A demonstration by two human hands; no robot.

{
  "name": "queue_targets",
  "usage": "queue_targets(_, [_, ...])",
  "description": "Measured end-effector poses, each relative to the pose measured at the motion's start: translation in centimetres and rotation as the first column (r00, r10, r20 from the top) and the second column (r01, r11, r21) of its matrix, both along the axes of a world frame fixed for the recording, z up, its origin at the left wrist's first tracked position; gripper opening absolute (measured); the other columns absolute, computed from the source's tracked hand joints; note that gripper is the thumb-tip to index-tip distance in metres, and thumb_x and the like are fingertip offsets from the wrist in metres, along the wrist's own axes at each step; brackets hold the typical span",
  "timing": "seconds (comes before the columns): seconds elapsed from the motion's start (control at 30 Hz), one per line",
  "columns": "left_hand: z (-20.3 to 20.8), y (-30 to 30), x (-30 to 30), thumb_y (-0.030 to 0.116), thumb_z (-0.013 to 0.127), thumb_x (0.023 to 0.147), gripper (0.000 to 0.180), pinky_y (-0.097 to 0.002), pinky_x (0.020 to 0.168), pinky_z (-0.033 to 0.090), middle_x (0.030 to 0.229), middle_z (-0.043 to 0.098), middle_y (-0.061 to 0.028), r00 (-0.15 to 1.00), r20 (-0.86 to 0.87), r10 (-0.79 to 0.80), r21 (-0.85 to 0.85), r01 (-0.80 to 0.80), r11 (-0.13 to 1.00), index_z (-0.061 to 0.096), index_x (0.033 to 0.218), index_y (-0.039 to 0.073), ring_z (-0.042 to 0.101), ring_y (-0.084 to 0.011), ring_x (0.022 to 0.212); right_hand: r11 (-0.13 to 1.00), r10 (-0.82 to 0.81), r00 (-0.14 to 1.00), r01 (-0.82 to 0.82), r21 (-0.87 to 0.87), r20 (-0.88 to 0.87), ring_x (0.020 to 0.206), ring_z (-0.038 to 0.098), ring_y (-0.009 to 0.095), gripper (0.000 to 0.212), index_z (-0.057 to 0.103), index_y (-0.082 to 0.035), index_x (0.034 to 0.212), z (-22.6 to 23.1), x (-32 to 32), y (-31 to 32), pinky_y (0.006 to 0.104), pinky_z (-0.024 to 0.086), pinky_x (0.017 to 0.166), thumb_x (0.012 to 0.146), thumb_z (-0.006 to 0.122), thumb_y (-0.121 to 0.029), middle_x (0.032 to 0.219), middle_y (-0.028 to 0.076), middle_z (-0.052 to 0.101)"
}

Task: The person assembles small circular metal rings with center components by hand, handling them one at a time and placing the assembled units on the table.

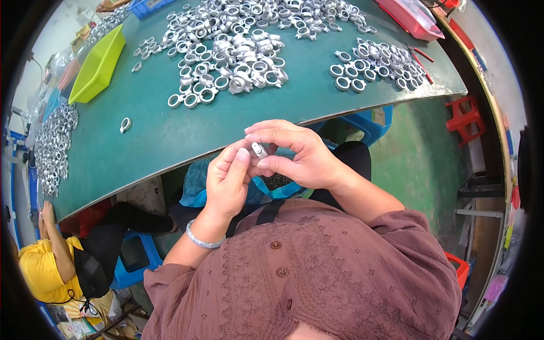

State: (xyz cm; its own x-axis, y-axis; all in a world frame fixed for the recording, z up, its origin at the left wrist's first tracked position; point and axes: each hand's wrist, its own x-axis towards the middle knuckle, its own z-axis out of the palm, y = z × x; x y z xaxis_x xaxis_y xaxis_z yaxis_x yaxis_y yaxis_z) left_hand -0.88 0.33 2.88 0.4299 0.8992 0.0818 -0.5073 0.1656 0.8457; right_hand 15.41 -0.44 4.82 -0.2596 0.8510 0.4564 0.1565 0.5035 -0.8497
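Just in front of the table's near edge, my left hand (229,173) and my right hand (297,150) meet around a small silver metal ring clamp (259,150). Fingers of both hands are closed on it, and they hide part of its shape. Below the hands, a blue bag (195,184) holds small dark pieces (276,181) that I cannot make out well. Similar silver ring clamps lie in a big pile (243,59) on the green table (153,136), beyond my hands. One single ring clamp (126,124) rests apart at the left.
A smaller clamp pile (377,65) sits at the right beside red-handled pliers (422,56). Farther out are a yellow-green tray (97,67), a pink bin (411,20) and another clamp heap (55,144). A person in yellow (48,269) sits at the left. A red stool (466,119) stands right.
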Motion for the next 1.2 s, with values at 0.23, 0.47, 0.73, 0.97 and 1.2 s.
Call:
queue_targets(0.23, [-0.3,0.3,-0.2,0.024,0.042,0.092,0.035,-0.0295,0.076,0.049,0.101,0.057,-0.0133,0.985,0.054,-0.167,-0.017,0.168,0.986,0.049,0.111,-0.004,0.058,-0.0186,0.088,0.996,-0.071,0.992,0.064,0.068,0.103,0.099,0.055,0.023,0.040,0.058,-0.005,0.103,0.3,-0.2,-0.2,0.0318,0.044,0.082,0.065,0.069,-0.003,0.109,0.011,0.056])
queue_targets(0.47, [-0.4,0.5,-0.3,0.031,0.036,0.093,0.038,-0.0329,0.077,0.050,0.097,0.059,-0.0145,0.945,0.225,-0.239,-0.138,0.273,0.952,0.053,0.102,-0.002,0.059,-0.0226,0.089,0.998,-0.025,0.997,0.021,0.057,0.073,0.100,0.054,0.022,0.042,0.057,-0.004,0.104,0.3,0.1,-0.2,0.0313,0.043,0.085,0.065,0.071,-0.005,0.109,0.011,0.056])
queue_targets(0.73, [0.4,0.4,-0.6,0.030,0.035,0.093,0.037,-0.0318,0.072,0.050,0.092,0.060,-0.0135,0.962,0.162,-0.220,-0.259,0.257,0.931,0.053,0.101,-0.001,0.060,-0.0203,0.079,0.965,0.059,0.996,-0.075,-0.253,-0.073,0.098,0.054,0.016,0.040,0.054,-0.002,0.110,0.7,0.6,-0.5,0.0284,0.044,0.082,0.072,0.066,-0.002,0.108,0.008,0.055])
queue_targets(0.97, [0.4,-0.1,-0.4,0.013,0.054,0.085,0.033,-0.0246,0.069,0.048,0.092,0.059,-0.0077,0.963,-0.268,-0.033,0.020,0.040,0.999,0.048,0.115,-0.002,0.057,-0.0123,0.079,0.971,-0.051,0.992,0.024,-0.237,-0.111,0.082,0.052,0.008,0.026,0.057,-0.001,0.104,1.0,1.5,0.0,0.0215,0.044,0.072,0.078,0.056,0.002,0.100,0.005,0.054])
queue_targets(1.2, [0.3,0.0,-0.2,-0.003,0.070,0.067,0.055,-0.0212,0.069,0.044,0.082,0.053,-0.0022,0.833,-0.396,0.386,0.571,-0.106,0.814,0.046,0.117,0.000,0.052,-0.0087,0.075,0.837,-0.525,0.808,0.431,0.338,0.269,0.072,0.054,0.029,0.022,0.059,-0.006,0.092,1.0,2.7,4.1,0.0342,0.045,0.062,0.070,0.062,-0.004,0.081,0.011,0.053])
